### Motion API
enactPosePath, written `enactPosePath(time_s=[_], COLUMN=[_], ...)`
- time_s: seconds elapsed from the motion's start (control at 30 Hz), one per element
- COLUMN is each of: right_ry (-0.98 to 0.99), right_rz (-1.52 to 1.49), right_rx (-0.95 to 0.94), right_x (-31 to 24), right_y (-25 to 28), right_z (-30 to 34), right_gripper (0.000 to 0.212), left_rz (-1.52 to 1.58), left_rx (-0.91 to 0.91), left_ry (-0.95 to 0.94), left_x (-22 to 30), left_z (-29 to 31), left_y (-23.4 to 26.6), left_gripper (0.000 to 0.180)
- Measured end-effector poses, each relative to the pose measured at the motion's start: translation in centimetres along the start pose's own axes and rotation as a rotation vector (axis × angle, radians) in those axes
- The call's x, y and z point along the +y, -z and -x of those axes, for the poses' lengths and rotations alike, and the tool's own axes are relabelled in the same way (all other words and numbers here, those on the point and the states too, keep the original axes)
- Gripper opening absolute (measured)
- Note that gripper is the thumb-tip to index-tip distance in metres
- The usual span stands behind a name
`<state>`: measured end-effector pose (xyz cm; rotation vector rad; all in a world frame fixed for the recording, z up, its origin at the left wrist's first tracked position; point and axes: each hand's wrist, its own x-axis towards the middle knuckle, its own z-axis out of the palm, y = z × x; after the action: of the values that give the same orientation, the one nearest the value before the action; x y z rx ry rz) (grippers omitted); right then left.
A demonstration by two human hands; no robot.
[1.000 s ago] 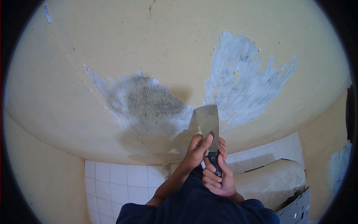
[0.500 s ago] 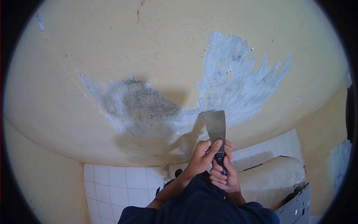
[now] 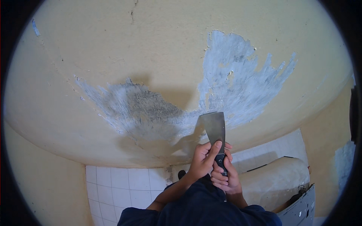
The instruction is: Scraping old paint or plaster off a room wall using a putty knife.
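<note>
Both of my hands are closed on a putty knife with a wide metal blade and a black handle. My left hand pinches the lower blade, its thumb lying flat on the metal. Around the handle wraps my right hand, just below. The blade points up toward a cream-painted wall, where large patches of paint are gone. One bare grey-white patch spreads at the right; a darker scraped patch lies at the left, partly in shadow. Whether the blade's edge touches the wall I cannot tell.
White floor tiles show at the lower left, below the wall. At the lower right stands a rounded, pale dusty object beside a grey panel. Another peeled patch marks the side wall at the far right.
The putty knife and both hands have shifted very slightly left in the picture. My grip is the same, and the wall patches look unchanged.
</note>
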<state>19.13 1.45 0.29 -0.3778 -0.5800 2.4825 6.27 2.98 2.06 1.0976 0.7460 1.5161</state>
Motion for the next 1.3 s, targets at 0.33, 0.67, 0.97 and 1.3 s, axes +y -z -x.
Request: enactPosePath(time_s=[0.33,0.67,0.97,1.3], right_ry=[-0.050,-0.102,-0.040,-0.065], right_rz=[-0.035,-0.135,-0.054,-0.072], right_rx=[-0.035,0.006,-0.040,-0.042], right_x=[-0.3,0.1,0.3,1.6], right_y=[-1.6,-0.7,-1.5,-0.1], right_z=[-1.6,-0.3,-1.2,0.6], right_gripper=[0.047,0.046,0.046,0.048], left_rz=[-0.013,-0.034,0.008,-0.014], left_rx=[0.132,0.129,0.203,0.076], left_ry=[0.021,-0.070,0.013,0.033], left_x=[1.7,0.8,2.5,0.2], left_z=[-0.5,0.4,-0.1,2.2], left_y=[0.0,-0.9,-0.7,-0.7], left_gripper=[0.045,0.042,0.044,0.037])
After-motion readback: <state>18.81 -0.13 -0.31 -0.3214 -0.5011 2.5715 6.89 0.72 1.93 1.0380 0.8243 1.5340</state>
